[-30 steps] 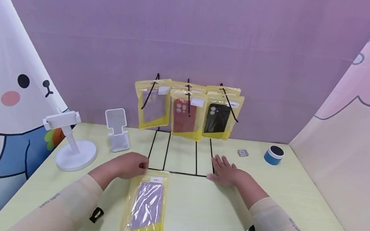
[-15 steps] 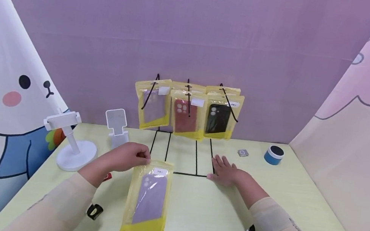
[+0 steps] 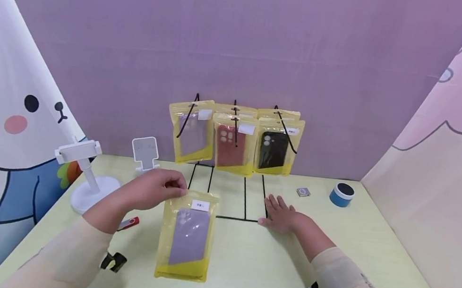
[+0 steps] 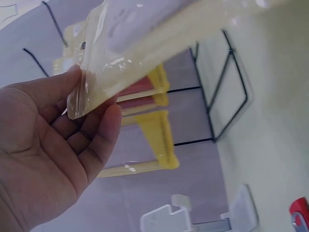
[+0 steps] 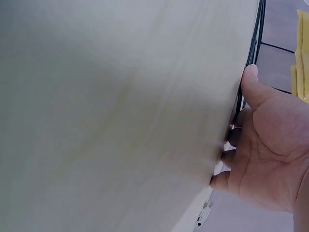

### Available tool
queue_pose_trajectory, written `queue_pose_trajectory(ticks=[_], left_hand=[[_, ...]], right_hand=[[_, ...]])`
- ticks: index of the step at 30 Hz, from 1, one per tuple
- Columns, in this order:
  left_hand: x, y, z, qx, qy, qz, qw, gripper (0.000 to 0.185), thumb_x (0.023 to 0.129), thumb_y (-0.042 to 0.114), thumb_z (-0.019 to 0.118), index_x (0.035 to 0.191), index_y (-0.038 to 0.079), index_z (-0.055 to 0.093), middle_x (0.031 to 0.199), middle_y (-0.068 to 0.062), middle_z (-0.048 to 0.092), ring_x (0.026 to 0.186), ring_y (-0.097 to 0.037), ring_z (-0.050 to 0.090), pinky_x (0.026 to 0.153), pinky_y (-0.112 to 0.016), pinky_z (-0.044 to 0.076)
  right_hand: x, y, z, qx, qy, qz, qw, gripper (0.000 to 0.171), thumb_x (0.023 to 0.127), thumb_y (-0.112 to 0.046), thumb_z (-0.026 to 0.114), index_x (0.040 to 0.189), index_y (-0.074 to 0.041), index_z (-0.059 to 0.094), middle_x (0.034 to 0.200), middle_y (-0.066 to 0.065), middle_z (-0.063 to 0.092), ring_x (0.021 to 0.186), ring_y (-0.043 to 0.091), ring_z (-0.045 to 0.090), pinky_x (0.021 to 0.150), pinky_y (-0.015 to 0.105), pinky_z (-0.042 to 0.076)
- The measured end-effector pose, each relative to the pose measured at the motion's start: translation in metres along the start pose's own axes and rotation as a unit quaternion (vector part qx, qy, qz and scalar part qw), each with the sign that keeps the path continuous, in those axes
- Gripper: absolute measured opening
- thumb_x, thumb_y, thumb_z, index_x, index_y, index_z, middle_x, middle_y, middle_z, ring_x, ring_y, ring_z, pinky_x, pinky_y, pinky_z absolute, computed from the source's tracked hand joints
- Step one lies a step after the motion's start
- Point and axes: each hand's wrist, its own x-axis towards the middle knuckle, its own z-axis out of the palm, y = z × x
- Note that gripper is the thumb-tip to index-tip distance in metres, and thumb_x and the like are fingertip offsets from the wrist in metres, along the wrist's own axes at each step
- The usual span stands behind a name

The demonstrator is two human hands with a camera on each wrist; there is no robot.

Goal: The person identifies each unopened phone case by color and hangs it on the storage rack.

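Note:
My left hand (image 3: 156, 188) pinches the top corner of a yellow pouch (image 3: 187, 234) that holds a purple phone case, and the pouch hangs lifted and tilted above the table. The left wrist view shows thumb and fingers (image 4: 96, 137) closed on the pouch's clear edge (image 4: 91, 92). My right hand (image 3: 280, 214) lies flat, fingers spread, on the table beside the front right corner of a black wire rack (image 3: 227, 196). Three yellow pouches hang on the rack: a purple case (image 3: 191, 132), a red case (image 3: 231, 144) and a black case (image 3: 273, 146).
A white phone stand with a round base (image 3: 87, 180) and a small white folding stand (image 3: 145, 153) are at the left. A red USB stick (image 3: 129, 223) lies near my left forearm. A blue round tin (image 3: 342, 193) and a small grey square piece (image 3: 303, 191) sit at the right.
My left hand has raised the pouch's top end off the table and drawn it up and back. The red USB stick has come into sight. My right hand has stayed put.

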Motion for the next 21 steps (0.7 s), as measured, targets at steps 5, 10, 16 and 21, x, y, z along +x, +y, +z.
queue_pose_trajectory(ticks=[5,10,16,21], left_hand=[[-0.005,0.009,-0.012,0.0,0.028,0.019,0.9994,0.005,0.096,0.022,0.063,0.095,0.024,0.068,0.09,0.007,0.065,0.083,-0.016,0.058,0.076,-0.033,0.051],[-0.009,0.02,-0.027,0.01,0.056,0.024,0.9981,0.008,0.098,0.02,0.061,0.097,0.023,0.069,0.091,0.005,0.066,0.082,-0.017,0.057,0.075,-0.034,0.05],[-0.011,0.033,-0.041,0.011,0.104,-0.014,0.9944,0.011,0.1,0.025,0.058,0.101,0.019,0.067,0.098,-0.001,0.066,0.088,-0.022,0.058,0.075,-0.034,0.05],[-0.014,0.04,-0.051,0.013,0.164,-0.041,0.9855,0.017,0.101,0.032,0.054,0.104,0.019,0.065,0.103,-0.003,0.065,0.09,-0.024,0.056,0.077,-0.036,0.048]], right_hand=[[0.001,0.001,0.001,0.004,-0.004,0.002,1.0,0.088,0.099,-0.061,0.036,0.157,0.0,0.008,0.165,0.02,-0.001,0.15,0.043,-0.004,0.117,0.068,0.011],[0.012,0.009,0.009,-0.002,0.001,0.011,1.0,0.09,0.097,-0.066,0.034,0.158,-0.005,0.006,0.165,0.016,-0.004,0.151,0.04,-0.006,0.117,0.068,0.012],[0.02,0.017,0.015,0.005,0.009,0.004,1.0,0.099,0.092,-0.074,0.031,0.158,-0.005,0.006,0.165,0.016,-0.004,0.151,0.041,-0.006,0.115,0.071,0.01],[0.008,0.005,0.006,0.007,0.003,0.004,1.0,0.092,0.097,-0.065,0.036,0.157,-0.002,0.008,0.165,0.019,-0.002,0.15,0.042,-0.004,0.116,0.07,0.01]])
